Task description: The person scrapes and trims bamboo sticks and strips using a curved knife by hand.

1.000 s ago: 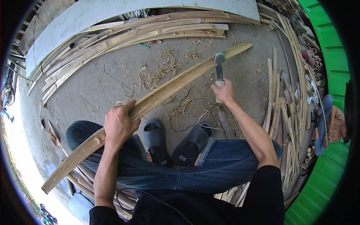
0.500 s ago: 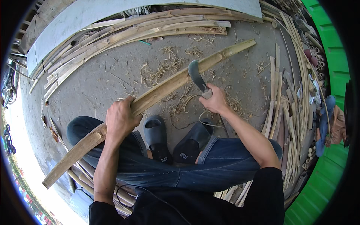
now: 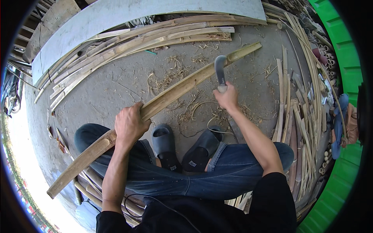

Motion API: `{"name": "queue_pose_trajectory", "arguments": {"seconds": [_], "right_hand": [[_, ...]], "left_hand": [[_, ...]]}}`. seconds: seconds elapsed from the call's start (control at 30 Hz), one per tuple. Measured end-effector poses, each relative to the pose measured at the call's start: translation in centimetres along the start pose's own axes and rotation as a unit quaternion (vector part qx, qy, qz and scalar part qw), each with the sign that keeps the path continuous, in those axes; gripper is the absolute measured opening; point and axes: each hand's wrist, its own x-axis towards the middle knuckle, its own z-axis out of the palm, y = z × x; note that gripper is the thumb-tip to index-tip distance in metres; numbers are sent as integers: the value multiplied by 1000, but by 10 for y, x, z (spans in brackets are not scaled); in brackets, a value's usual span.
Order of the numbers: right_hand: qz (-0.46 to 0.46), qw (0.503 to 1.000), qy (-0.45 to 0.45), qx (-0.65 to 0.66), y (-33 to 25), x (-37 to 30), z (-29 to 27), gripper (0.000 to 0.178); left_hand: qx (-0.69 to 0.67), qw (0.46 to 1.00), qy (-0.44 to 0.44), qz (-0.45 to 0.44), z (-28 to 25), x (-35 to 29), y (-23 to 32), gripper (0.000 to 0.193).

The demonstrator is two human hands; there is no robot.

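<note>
A long split bamboo strip [image 3: 176, 91] slants from beside my left knee up to the far right, its hollow side facing up. My left hand [image 3: 131, 123] is wrapped around it near its middle, above my left thigh. In my right hand [image 3: 227, 96] is the handle of a billhook knife [image 3: 220, 70] with a dark, curved blade. The blade stands over the far part of the strip, its hooked tip at the strip's upper edge; whether it touches the bamboo I cannot tell.
Curly shavings [image 3: 171, 79] litter the concrete floor [image 3: 105, 89] ahead of my slippers [image 3: 164, 139]. Long bamboo strips [image 3: 155, 39] lie along the far side beside a pale board [image 3: 116, 19]. More strips [image 3: 285, 97] are piled at my right, near a green corrugated wall [image 3: 351, 68].
My right hand has moved the knife farther along the strip, up and to the right, with the blade turned more upright. My left hand still grips the bamboo.
</note>
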Motion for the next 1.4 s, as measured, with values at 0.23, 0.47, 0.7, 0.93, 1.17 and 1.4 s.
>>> {"name": "queue_pose_trajectory", "arguments": {"seconds": [0.23, 0.47, 0.7, 0.93, 1.17, 1.4], "right_hand": [[45, 997, -31, 47, -29, -6, -9, 43], [-179, 974, -138, -7, -56, -93, 21, 42], [26, 996, 62, -58, 33, 65, -36, 41], [7, 996, 78, -49, 39, 98, -62, 28], [98, 994, -9, 55, 34, 73, -24, 38], [74, 997, -27, 18, 37, 75, -32, 38]], "left_hand": [[8, 1000, 17, -2, -6, -5, 5, 38], [3, 1000, 13, -1, -2, -6, -1, 41], [7, 999, 37, 29, 0, -7, 3, 42], [9, 998, 44, 44, -2, -6, 6, 37], [3, 999, 31, 18, -1, -6, 2, 40], [-18, 998, 52, -8, 2, -6, 0, 41]]}}
